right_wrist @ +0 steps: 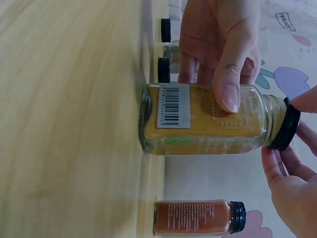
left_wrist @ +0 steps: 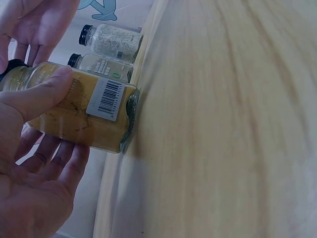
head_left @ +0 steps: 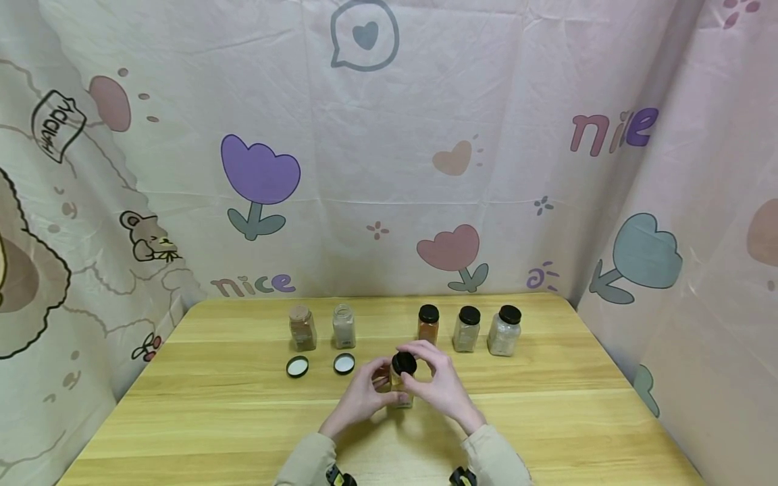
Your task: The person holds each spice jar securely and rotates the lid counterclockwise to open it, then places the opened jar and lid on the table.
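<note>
A square glass spice jar (right_wrist: 203, 109) of yellow-brown powder, with a barcode sticker, stands at the near middle of the table. My left hand (head_left: 362, 398) holds its body, thumb on one side and fingers on the other. From above, my right hand (head_left: 442, 386) grips the black lid (right_wrist: 286, 126) between thumb and fingers. In the right wrist view the lid sits tilted at the top of the threaded neck. Parts of the jar are hidden behind the hands in the head view.
At the back left stand two lidless jars, one with brown powder (head_left: 302, 331), one pale (head_left: 344, 329). Two upturned lids (head_left: 297, 366) lie before them. Behind my right hand, an orange-red spice jar (head_left: 428, 327), a greyish jar (head_left: 467, 332) and a whitish jar (head_left: 504, 334) wear black lids.
</note>
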Demonstrator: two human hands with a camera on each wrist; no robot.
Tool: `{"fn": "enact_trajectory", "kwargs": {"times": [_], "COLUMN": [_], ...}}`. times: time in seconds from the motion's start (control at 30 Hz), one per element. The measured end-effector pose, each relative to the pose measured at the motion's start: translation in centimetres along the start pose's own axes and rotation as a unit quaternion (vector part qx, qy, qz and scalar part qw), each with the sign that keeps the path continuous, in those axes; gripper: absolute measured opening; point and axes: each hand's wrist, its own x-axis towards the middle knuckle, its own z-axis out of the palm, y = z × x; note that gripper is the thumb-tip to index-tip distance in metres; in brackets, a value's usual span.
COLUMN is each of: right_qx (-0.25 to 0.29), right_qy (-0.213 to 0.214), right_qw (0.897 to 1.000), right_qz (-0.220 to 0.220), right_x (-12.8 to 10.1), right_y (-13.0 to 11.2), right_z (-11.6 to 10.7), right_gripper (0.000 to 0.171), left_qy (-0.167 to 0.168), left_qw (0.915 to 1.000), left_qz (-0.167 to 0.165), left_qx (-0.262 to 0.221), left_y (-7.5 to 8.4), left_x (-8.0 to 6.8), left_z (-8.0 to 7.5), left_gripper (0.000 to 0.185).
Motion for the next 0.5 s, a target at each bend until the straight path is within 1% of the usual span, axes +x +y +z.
{"fn": "enact_trajectory", "kwargs": {"times": [0.2, 0.3, 0.4, 0.5], "right_qx": [0.010, 0.021, 0.045, 0.070], "right_qy": [-0.001, 0.008, 0.016, 0.019], "right_qw": [1.000, 1.000, 0.998, 0.996], "right_qz": [-0.003, -0.021, -0.043, -0.056], "right_x": [0.00, 0.04, 0.15, 0.25], "right_y": [0.08, 0.28, 0.45, 0.62], "right_z": [-0.04, -0.06, -0.06, -0.10], "right_gripper": [0.046, 0.046, 0.045, 0.044], "left_qy": [0.000, 0.000, 0.000, 0.001], "left_qw": [1.0000, 1.0000, 1.0000, 1.0000], "left_qz": [-0.001, -0.004, -0.005, -0.006], "left_qx": [0.007, 0.009, 0.005, 0.001], "left_y": [0.00, 0.08, 0.13, 0.09], "left_x": [0.00, -0.03, -0.07, -0.08], "left_z": [-0.05, -0.12, -0.18, -0.20], "left_gripper": [0.049, 0.052, 0.055, 0.057]}}
